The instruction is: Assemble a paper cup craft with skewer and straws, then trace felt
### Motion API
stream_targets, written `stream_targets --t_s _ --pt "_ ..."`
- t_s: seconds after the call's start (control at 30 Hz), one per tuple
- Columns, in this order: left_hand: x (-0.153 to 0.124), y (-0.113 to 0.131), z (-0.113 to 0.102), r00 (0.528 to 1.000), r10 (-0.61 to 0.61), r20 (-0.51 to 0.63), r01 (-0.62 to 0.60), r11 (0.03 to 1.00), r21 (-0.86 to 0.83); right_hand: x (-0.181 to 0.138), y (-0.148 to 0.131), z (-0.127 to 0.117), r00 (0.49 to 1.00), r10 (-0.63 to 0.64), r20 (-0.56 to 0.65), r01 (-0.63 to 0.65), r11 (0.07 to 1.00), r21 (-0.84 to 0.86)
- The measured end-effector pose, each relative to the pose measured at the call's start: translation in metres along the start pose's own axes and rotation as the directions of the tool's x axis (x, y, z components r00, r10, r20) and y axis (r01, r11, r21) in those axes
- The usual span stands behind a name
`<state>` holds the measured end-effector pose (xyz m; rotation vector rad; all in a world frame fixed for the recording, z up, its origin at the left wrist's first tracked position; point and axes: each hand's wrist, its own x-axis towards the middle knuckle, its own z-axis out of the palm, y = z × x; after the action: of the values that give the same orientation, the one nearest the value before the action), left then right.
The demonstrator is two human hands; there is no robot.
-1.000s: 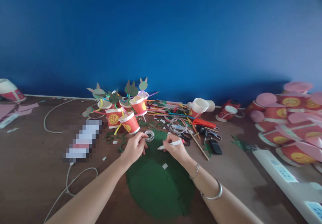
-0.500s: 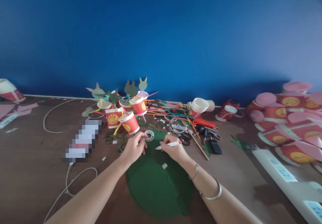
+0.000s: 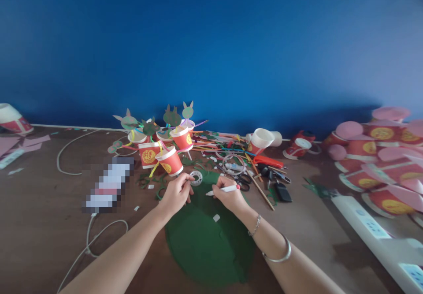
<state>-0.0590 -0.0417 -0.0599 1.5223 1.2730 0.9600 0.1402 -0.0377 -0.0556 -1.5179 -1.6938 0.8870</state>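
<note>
My right hand holds a white marker with a red end, its tip pointing left just above a large dark green sheet. My left hand is at the sheet's upper left edge, fingers curled together; whatever they pinch, if anything, is hidden. Right by its index fingertip lies a white ring like an empty tape core. A small white paper scrap rests on the green sheet, between my wrists.
Red and white paper cups with green animal heads stand behind my left hand. Scissors, keys, a wooden stick and scraps lie beyond my right. A blurred-out phone sits left, a power strip right, pink-topped cups behind it.
The marker in my right hand has shifted very slightly to the right. My left hand and the things on the table look the same.
</note>
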Motion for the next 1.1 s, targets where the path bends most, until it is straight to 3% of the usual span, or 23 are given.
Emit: stream_targets --t_s 0.8,1.1 --pt "0.0001 -0.002 0.0001 1.0 0.006 0.01 -0.006 1.0 0.004 -0.0036 -0.0067 -0.0011 0.998 0.004 0.07 -0.005 1.0 0.012" --pt "-0.0002 -0.0013 -0.0007 1.0 0.004 0.014 -0.004 1.0 0.007 -0.0004 0.0014 0.0002 0.996 0.036 0.076 -0.051 0.977 0.205"
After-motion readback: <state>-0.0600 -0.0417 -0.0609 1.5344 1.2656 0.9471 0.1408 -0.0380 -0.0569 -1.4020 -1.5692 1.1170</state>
